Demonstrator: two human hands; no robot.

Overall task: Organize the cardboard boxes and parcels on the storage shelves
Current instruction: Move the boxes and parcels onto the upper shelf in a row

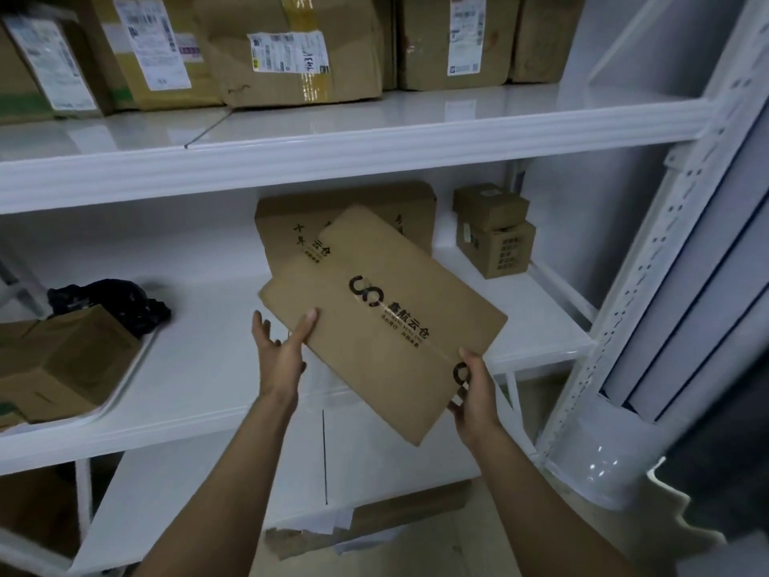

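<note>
I hold a flat brown cardboard box (pixel 383 310) with black printed logo and characters, tilted over the front edge of the middle shelf (pixel 216 368). My left hand (pixel 283 347) grips its near left edge, thumb on top. My right hand (pixel 474 389) grips the near right corner, fingers curled round the edge. Behind it a similar printed box (pixel 291 231) stands upright against the back of the shelf. Two small boxes (pixel 493 231) are stacked at the right rear of the same shelf.
The top shelf (pixel 374 131) carries several labelled parcels (pixel 287 52). On the middle shelf's left, a white tray (pixel 125 376) holds a brown box (pixel 62 364) and a black bag (pixel 120 297). A white slotted upright (pixel 649 285) stands at right. Flattened cardboard (pixel 374 522) lies below.
</note>
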